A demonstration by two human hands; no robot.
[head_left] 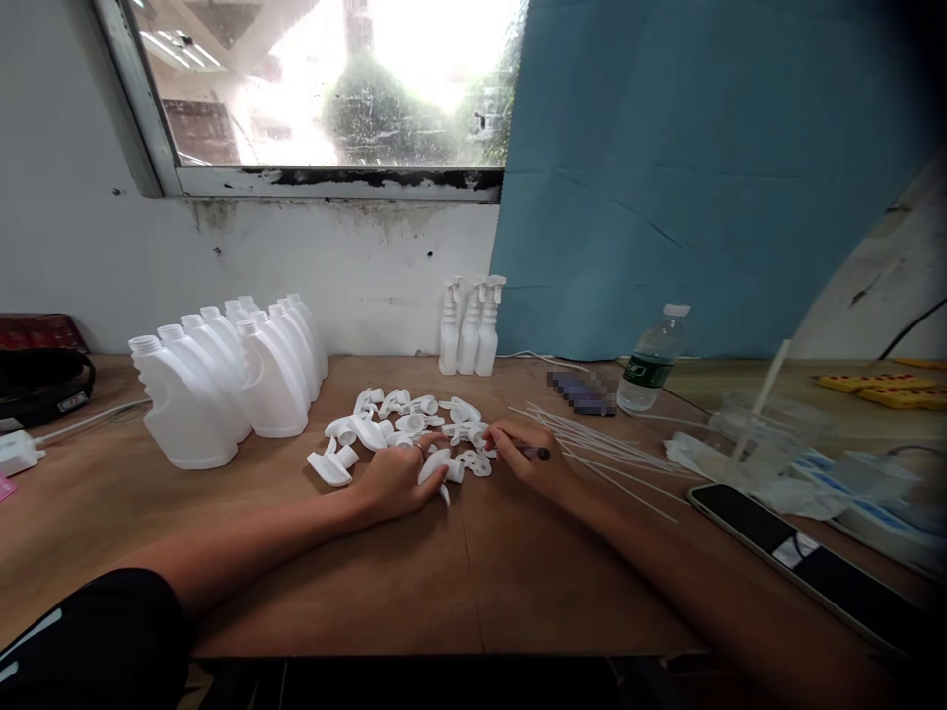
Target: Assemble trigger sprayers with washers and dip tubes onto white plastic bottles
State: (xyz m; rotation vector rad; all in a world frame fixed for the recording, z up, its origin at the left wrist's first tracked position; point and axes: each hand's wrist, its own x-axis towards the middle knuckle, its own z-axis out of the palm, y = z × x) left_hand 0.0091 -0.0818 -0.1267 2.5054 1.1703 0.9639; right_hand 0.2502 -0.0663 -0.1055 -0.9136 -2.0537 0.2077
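Note:
A white trigger spray head (pixel 438 467) is held under the thumb and fingers of my left hand (pixel 396 480), low over the brown tabletop. My right hand (pixel 531 454) grips a slim dark pen-like tool (pixel 543 454), whose thick end sticks out behind the fingers. Its tip is too small to make out near the loose parts. Around both hands lies a pile of white spray heads (pixel 362 431), with one spray head (pixel 332 463) apart at the left. Small white round parts (pixel 474 462) lie between my hands.
Several translucent bottles (pixel 188 404) stand in rows at left. Three assembled spray bottles (pixel 468 340) stand by the wall. Thin white tubes (pixel 607 442) fan out at right, near a water bottle (pixel 655 360), a plastic cup (pixel 769 424) and a phone (pixel 799 552).

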